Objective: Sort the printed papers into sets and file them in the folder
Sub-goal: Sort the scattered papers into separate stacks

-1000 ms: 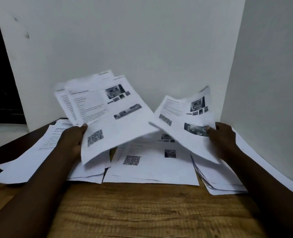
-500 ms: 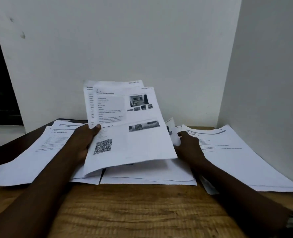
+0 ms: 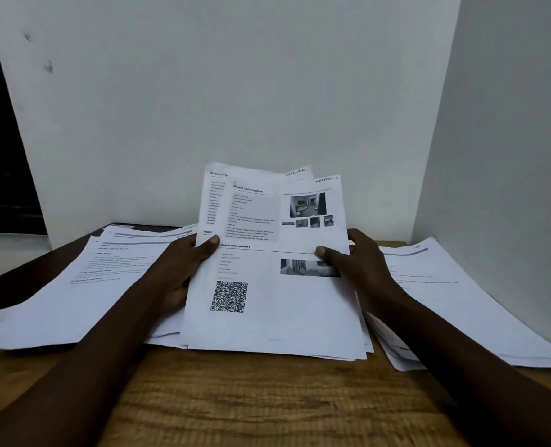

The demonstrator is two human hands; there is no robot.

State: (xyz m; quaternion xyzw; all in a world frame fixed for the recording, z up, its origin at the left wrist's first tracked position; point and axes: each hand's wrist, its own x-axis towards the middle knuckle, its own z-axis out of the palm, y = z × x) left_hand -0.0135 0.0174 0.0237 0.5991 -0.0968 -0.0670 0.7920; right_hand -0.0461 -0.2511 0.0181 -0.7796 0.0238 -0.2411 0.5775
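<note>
Right hand (image 3: 361, 262) has joined left hand (image 3: 183, 269) on the QR-coded sheets (image 3: 274, 304); both pinch side edges. Thin, floppy, slippery paper: keep holding mid-edges.

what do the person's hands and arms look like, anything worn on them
Both arms are bare as far as the frame shows: no sleeves on the left forearm or right forearm. The left hand and right hand carry no rings, gloves or bands that show.
</note>
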